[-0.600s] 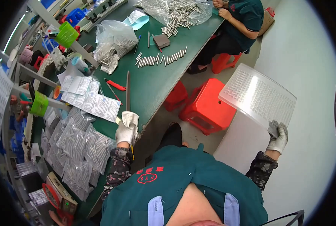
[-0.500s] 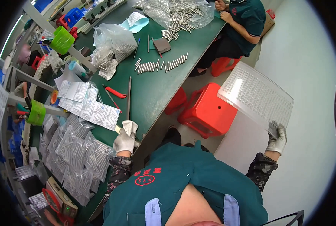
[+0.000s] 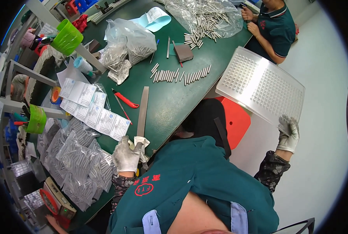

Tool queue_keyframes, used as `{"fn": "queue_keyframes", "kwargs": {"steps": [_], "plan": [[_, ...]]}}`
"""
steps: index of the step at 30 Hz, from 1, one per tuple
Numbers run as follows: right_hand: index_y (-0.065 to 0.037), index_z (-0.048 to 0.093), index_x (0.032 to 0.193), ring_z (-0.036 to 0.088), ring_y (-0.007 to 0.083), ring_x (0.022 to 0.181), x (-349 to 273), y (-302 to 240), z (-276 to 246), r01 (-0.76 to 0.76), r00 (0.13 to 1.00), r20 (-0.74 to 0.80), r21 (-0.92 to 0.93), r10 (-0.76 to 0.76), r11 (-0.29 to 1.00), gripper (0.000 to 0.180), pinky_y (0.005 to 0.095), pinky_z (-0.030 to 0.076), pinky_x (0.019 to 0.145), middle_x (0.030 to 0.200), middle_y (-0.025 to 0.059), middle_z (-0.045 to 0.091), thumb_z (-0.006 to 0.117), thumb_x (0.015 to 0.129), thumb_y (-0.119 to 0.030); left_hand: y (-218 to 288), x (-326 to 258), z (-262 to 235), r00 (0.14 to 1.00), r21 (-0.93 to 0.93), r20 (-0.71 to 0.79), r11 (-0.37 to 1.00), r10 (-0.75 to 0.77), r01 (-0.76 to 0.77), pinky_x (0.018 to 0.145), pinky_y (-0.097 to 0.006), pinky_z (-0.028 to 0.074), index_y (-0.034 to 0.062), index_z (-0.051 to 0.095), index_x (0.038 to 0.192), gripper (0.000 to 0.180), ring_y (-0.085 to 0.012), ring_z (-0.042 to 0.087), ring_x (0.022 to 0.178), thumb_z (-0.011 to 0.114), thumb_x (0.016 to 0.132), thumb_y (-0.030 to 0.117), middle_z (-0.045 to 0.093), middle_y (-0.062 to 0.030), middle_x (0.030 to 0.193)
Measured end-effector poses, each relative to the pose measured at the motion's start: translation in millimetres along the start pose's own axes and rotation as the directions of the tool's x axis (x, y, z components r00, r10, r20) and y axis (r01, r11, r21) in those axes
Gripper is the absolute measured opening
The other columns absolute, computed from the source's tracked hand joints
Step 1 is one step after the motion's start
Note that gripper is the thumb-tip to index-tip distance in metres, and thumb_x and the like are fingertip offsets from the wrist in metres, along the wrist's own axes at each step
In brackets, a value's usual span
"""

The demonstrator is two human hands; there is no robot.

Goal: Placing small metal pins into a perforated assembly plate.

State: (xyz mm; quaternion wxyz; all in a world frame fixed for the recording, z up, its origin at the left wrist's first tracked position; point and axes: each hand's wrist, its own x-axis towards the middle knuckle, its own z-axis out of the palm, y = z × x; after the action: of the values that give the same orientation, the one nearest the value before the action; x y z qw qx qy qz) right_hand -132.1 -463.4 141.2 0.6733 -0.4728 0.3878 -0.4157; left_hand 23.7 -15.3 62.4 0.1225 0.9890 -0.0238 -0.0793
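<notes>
My right hand (image 3: 288, 136), in a white glove with a grey palm, grips one corner of a clear plastic tray (image 3: 263, 87) covered in rows of small round dimples. The tray tilts out beyond the table's edge, over a red stool. My left hand (image 3: 126, 156), gloved too, rests at the table's near edge with its fingers and thumb apart. Right beside it lies a long flat file (image 3: 143, 113), its handle end wrapped in white cloth (image 3: 141, 143). Left of the file are a red-handled cutter (image 3: 126, 100) and a printed label sheet (image 3: 109, 123).
Metal pins (image 3: 168, 76) stand in a row on the green table (image 3: 162, 111). More pins spill from a plastic bag (image 3: 211, 17) at the back, near a co-worker (image 3: 271, 33). Bagged pins (image 3: 82, 156) pile up at left. A red stool (image 3: 236, 121) stands below the tray.
My left hand has loosened from the file's wrapped handle and moved slightly left; the file now lies flat. My body has shifted toward the stool, and the tray has come nearer the table.
</notes>
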Motion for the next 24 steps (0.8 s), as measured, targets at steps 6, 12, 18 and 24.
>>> {"fn": "queue_keyframes", "kwargs": {"steps": [6,12,18,24], "plan": [[0.003,0.047,0.108,0.058,0.0337,0.088,11.1,-1.6,35.6,-0.026,0.99,0.136,0.004,0.025,1.0,0.03,0.036,0.053,0.063,0.101,0.0208,0.056,0.049,0.079,-0.004,15.1,5.5,4.0,0.978,-0.281,-0.207,0.955,0.035,-0.094,0.058,-0.038,0.045,0.0013,0.054,0.094,0.036,-0.0292,0.058,0.065,0.061,0.072,0.029,0.058,-0.0124,0.073],[0.001,0.049,0.106,0.059,0.0344,0.082,12.1,6.1,51.2,-0.156,0.945,0.299,0.052,0.134,0.986,0.03,0.0353,0.053,0.057,0.096,0.0174,0.058,0.051,0.078,-0.006,34.8,19.7,11.9,0.952,-0.562,-0.292,0.788,0.095,-0.251,0.054,-0.03,0.045,0.0012,0.052,0.094,0.027,-0.0184,0.057,0.059,0.062,0.072,0.012,0.058,-0.0082,0.073],[0.001,0.049,0.104,0.06,0.0312,0.076,25.7,32.7,81.5,-0.194,0.882,0.431,-0.037,0.191,0.98,0.03,0.0362,0.052,0.056,0.092,0.0159,0.058,0.053,0.076,-0.007,73.9,51.5,28.0,0.989,-0.963,-0.061,0.252,0.137,-0.094,0.063,-0.022,0.045,0.0021,0.045,0.113,0.04,-0.0093,0.055,0.074,0.059,0.079,0.015,0.056,-0.007,0.093],[0.003,0.046,0.106,0.058,0.0234,0.084,52.0,51.1,120.8,-0.239,0.696,0.677,-0.096,0.24,0.966,0.037,0.0363,0.051,0.072,0.092,0.0103,0.056,0.054,0.072,-0.005,111.8,77.1,27.6,0.907,-0.917,0.207,-0.25,0.367,0.311,0.076,-0.025,0.043,0.0046,0.039,0.12,0.04,-0.0133,0.054,0.087,0.05,0.085,0.021,0.053,-0.0085,0.106]]}}
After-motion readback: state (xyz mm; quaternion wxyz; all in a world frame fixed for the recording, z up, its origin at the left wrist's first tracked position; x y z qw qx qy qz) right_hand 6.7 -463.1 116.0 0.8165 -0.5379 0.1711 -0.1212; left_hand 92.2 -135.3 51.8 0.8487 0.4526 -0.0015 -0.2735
